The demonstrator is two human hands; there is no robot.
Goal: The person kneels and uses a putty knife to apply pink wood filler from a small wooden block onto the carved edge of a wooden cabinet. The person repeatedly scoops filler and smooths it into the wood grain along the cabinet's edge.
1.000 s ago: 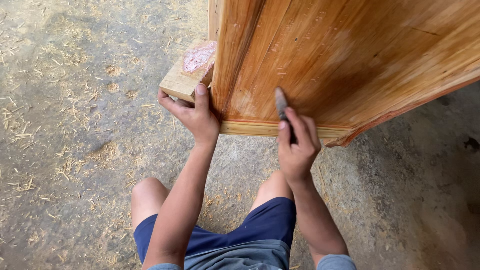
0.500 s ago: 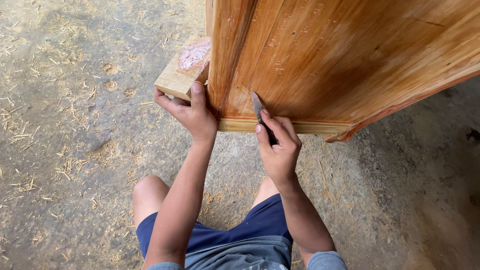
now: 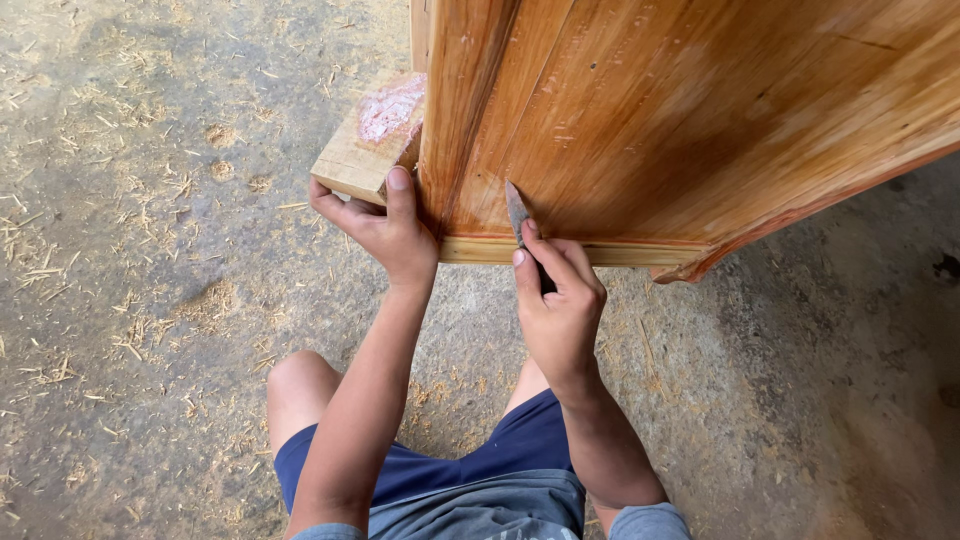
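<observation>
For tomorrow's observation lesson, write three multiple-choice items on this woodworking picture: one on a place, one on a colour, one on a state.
1. Where does the tip of the blade touch?
A. the floor
B. the wooden panel, just above its bottom rail
C. the wooden block

2. What colour are the shorts?
A. red
B. white
C. dark blue

3. How is the left hand placed?
A. pressed at the panel's corner edge, thumb up against the wood
B. flat on the floor
C. resting on the knee

Answers:
1 B: the right hand holds the blade tip against the varnished wooden panel.
2 C: the cloth over the thighs is dark blue.
3 A: its fingers curl under the wooden block beside the corner.
</observation>
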